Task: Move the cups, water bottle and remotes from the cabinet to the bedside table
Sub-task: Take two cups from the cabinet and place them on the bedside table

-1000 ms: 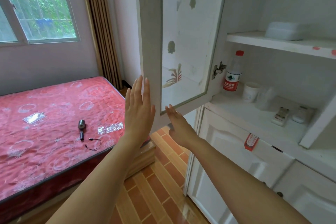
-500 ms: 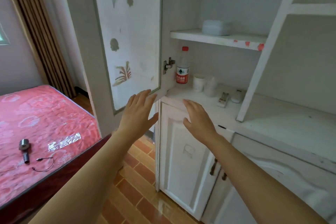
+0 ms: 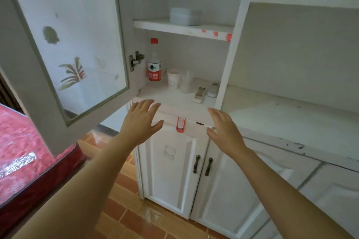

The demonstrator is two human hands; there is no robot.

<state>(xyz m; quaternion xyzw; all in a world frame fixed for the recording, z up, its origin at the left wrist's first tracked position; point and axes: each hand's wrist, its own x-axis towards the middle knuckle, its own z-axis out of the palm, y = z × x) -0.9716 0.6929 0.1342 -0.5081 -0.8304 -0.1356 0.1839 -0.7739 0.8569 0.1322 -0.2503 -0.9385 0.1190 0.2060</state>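
Both hands, left hand (image 3: 140, 122) and right hand (image 3: 223, 128), are spread and empty below the shelf. Risk: reaching for the water bottle (image 3: 154, 64) may topple the adjacent cups (image 3: 173, 78).

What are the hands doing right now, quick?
Left hand: open, fingers spread, holding nothing.
Right hand: open, holding nothing.

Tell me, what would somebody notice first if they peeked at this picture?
Probably the two bare hands, the left hand and right hand, open and reaching toward the open cabinet. Next the water bottle with its red cap and label, upright at the shelf's left end beside a white paper cup. A red bed sits at the left.
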